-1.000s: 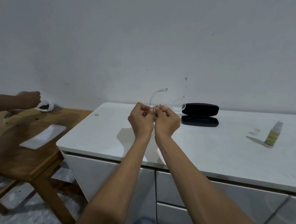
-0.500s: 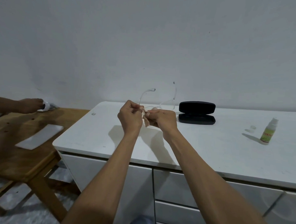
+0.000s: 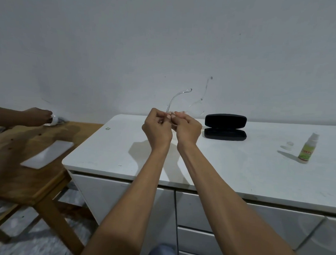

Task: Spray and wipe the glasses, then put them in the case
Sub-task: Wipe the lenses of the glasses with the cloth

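Clear-framed glasses (image 3: 196, 109) are held up above the white cabinet top (image 3: 238, 168), temples pointing up. My left hand (image 3: 157, 127) and my right hand (image 3: 188, 128) are side by side, fingers pinched on the left lens end of the frame; a small pale cloth seems pressed between the fingertips, mostly hidden. A black glasses case (image 3: 225, 126) lies open just right of my hands. A small spray bottle (image 3: 307, 148) with a green label stands at the far right, its clear cap (image 3: 289, 144) beside it.
A wooden table (image 3: 19, 160) stands to the left, lower than the cabinet, with a white sheet (image 3: 47, 156) on it. Another person's hand (image 3: 37, 116) rests on a small object at its far edge. Drawers run below the cabinet top.
My hands have closed together again on the glasses and sit slightly higher and more to the right in view. The frame has tilted a little. Case and bottle have not moved.
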`<state>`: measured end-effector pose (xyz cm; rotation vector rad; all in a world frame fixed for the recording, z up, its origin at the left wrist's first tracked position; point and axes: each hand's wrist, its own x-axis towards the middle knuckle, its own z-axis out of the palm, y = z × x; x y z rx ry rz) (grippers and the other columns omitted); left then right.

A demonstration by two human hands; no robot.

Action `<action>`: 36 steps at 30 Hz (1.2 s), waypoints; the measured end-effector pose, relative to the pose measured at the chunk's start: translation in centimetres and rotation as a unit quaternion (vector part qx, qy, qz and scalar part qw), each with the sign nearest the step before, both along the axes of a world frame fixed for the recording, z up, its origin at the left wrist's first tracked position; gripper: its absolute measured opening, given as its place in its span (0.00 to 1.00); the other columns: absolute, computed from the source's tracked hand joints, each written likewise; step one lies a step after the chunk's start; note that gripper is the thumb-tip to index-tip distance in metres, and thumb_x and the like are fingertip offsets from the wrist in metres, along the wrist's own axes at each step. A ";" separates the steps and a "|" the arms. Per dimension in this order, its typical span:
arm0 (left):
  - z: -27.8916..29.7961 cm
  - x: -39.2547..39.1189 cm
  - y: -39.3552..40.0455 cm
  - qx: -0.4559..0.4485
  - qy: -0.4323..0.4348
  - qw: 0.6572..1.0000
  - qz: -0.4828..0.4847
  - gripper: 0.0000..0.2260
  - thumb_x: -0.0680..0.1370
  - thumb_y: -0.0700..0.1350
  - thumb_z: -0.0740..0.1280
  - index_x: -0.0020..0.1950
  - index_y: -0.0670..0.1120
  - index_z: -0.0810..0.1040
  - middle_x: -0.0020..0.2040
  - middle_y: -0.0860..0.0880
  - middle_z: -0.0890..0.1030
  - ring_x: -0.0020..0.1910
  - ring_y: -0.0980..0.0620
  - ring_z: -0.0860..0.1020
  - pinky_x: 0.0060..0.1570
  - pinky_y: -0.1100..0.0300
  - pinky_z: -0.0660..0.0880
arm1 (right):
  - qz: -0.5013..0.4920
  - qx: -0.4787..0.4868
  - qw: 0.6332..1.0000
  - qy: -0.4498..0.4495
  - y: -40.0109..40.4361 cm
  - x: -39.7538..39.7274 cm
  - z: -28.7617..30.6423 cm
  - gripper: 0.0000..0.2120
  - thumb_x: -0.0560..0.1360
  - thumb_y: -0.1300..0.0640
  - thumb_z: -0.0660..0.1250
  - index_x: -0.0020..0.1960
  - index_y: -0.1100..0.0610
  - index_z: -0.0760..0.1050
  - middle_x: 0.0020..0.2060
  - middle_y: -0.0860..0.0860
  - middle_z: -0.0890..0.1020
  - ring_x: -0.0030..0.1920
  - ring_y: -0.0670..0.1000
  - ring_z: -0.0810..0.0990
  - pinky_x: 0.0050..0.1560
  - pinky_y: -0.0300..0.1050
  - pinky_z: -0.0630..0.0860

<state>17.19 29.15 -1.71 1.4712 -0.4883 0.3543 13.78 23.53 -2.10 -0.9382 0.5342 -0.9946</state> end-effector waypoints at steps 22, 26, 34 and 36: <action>-1.7 7.5 3.7 0.068 -0.025 0.995 0.065 0.08 0.74 0.33 0.72 0.40 0.42 0.77 0.34 0.45 0.82 0.34 0.52 0.80 0.35 0.69 0.71 | 0.157 -0.134 0.966 0.157 -3.3 -3.3 0.1 0.05 0.71 0.75 0.72 0.43 0.68 0.83 0.34 0.58 0.86 0.30 0.54 0.84 0.39 0.47 0.85; -1.9 8.8 5.3 0.091 -0.054 0.991 0.077 0.07 0.73 0.32 0.73 0.40 0.43 0.80 0.36 0.50 0.81 0.37 0.51 0.81 0.40 0.64 0.74 | 0.125 -0.138 0.970 0.157 -4.6 -3.6 0.1 0.03 0.73 0.73 0.72 0.45 0.69 0.83 0.35 0.60 0.86 0.31 0.57 0.82 0.41 0.50 0.84; -5.0 11.0 8.2 0.153 -0.041 0.982 0.101 0.10 0.73 0.25 0.68 0.42 0.39 0.82 0.39 0.45 0.83 0.40 0.45 0.82 0.40 0.60 0.75 | 0.049 -0.184 0.968 0.165 -6.5 -5.1 1.0 0.11 0.73 0.71 0.74 0.53 0.63 0.79 0.39 0.55 0.84 0.29 0.48 0.84 0.30 0.39 0.80; -5.5 11.4 8.8 0.172 -0.046 0.979 0.103 0.12 0.72 0.24 0.64 0.43 0.38 0.82 0.40 0.45 0.83 0.42 0.45 0.82 0.43 0.60 0.75 | 0.039 -0.223 0.957 0.184 -6.6 -5.2 1.1 0.15 0.74 0.70 0.73 0.58 0.60 0.78 0.40 0.53 0.84 0.29 0.46 0.84 0.31 0.39 0.81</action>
